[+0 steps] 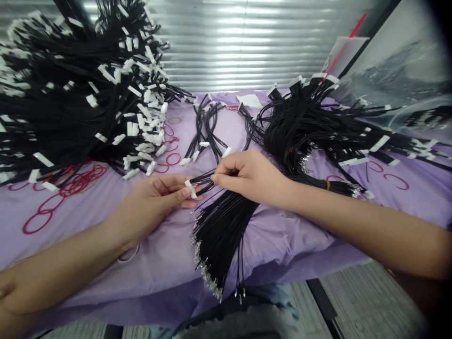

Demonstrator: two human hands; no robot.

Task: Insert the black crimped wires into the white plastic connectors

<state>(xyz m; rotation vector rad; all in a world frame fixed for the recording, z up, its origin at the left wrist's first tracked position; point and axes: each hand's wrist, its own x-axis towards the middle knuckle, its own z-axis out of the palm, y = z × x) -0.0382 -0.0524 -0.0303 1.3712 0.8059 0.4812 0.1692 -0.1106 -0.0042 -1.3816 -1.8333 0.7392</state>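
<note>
The left hand (pixel 157 200) has its grip clamped on a white connector (pixel 191 189) over the bench (pixel 158 254), while the right hand (pixel 247 176) pinches black wires (pixel 205 181) just beside it, and a careless sideways tug could bend their thin ends or snag the wire bundle (pixel 224 226) below.

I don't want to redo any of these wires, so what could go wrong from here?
The left hand grips the white connector while the right hand pinches black wires close by, so a hard tug might pull one loose. The metal-tipped wire bundle reaches the front edge of the purple cloth, so its ends might snag or slip off.
</note>
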